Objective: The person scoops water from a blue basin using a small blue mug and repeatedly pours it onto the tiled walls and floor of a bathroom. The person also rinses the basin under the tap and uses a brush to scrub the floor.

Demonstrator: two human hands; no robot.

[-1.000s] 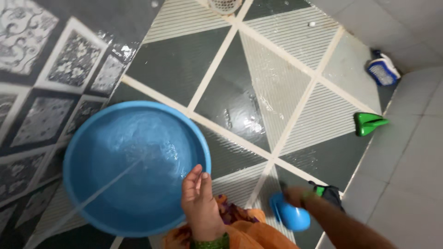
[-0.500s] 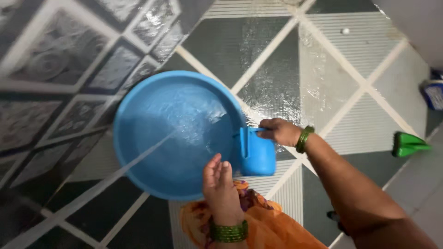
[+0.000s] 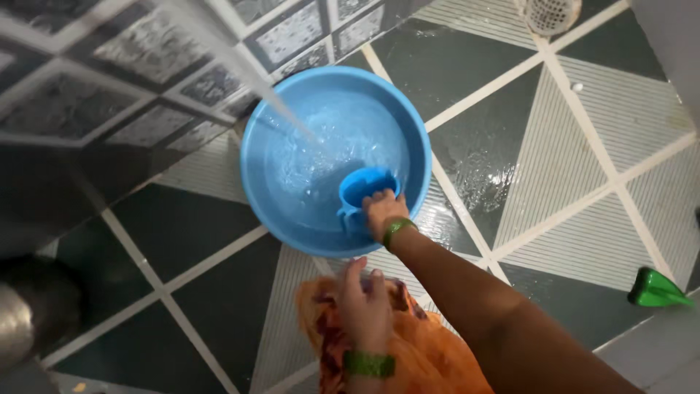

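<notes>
Already dipping: right hand (image 3: pixel 380 213) gripping blue mug (image 3: pixel 363 191) inside blue basin (image 3: pixel 255 175), tap water (image 3: pixel 292 124) pouring in. Basin only partly filled; left hand (image 3: pixel 364 303) open, resting on orange cloth (image 3: pixel 430 350).

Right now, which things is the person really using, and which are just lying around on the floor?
In use:
- blue basin, water pouring in
- small blue mug, gripped by the right hand inside the basin
- orange cloth, under the left hand

Lying about:
- green object by the wall
- white strainer-like thing at the top edge
</notes>
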